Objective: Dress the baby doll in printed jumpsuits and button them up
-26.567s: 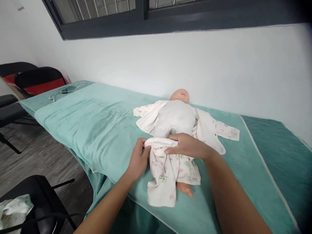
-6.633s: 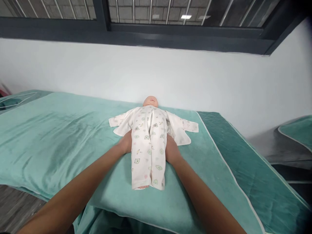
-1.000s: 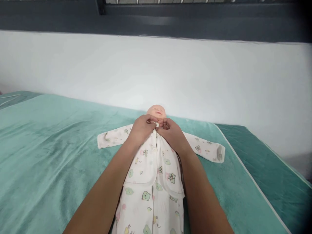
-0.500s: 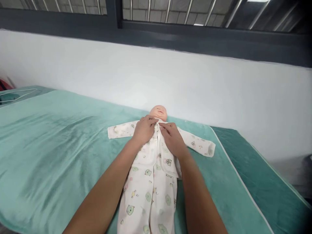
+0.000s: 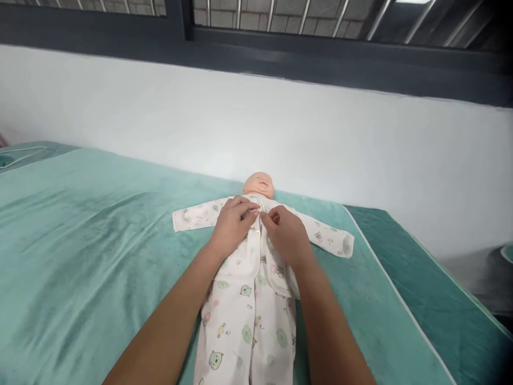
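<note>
A baby doll (image 5: 258,184) lies on its back, head toward the wall, dressed in a white printed baby jacket (image 5: 244,255) and matching pants (image 5: 236,331). The jacket's sleeves stretch out to both sides. At the upper chest, my left hand (image 5: 235,222) pinches the left front edge of the jacket just under the collar. Facing it, my right hand (image 5: 285,231) has thumb and finger closed on the right front edge. The two edges nearly meet between my fingertips. Whatever fastener is there is too small and covered to make out.
Under the doll spreads a green blanket (image 5: 112,240) with a white-edged border, beside a darker green sheet (image 5: 409,251). A white wall (image 5: 160,117) rises behind, below a dark window frame (image 5: 320,64). At far left lies a white hanger-like wire (image 5: 24,155).
Both hands have shifted slightly down the jacket front, away from the doll's neck, showing more of the collar. My right fingers are now more curled.
</note>
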Demonstrator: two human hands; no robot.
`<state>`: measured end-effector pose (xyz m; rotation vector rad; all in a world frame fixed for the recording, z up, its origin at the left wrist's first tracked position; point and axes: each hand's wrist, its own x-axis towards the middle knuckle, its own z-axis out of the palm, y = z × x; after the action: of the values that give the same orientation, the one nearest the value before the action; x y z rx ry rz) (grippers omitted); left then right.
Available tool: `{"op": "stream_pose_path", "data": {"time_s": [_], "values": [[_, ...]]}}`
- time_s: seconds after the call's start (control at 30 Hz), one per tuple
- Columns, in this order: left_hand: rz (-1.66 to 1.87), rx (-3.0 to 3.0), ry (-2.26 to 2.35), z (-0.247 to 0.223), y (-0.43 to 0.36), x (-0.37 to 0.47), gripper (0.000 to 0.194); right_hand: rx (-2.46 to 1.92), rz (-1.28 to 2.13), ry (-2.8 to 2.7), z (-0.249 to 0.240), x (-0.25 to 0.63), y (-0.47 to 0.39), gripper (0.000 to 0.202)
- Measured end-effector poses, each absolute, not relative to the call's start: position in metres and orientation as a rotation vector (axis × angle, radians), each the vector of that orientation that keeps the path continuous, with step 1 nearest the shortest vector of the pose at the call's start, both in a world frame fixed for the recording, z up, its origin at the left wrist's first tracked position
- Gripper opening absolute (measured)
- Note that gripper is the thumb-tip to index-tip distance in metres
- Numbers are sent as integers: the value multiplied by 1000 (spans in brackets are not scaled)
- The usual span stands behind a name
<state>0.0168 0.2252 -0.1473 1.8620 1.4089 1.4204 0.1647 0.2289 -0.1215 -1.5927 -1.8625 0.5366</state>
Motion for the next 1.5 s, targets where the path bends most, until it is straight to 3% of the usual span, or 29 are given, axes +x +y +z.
{"op": "stream_pose_path", "data": {"time_s": [0.27,0.7,1.03,1.5], "values": [[1238,1672,1259,-136,236,8,11,-1535,949,-1832,-116,181,247,27],[1246,1658,1301,-139,230,11,11,-1527,737,-1784,-127,174,249,26],[1159,1739,1193,-128,242,16,16,-1194,1135,-1419,-129,178,254,29],[1149,1754,1198,-129,240,16,22,-1137,1218,-1470,-130,179,252,29]]}}
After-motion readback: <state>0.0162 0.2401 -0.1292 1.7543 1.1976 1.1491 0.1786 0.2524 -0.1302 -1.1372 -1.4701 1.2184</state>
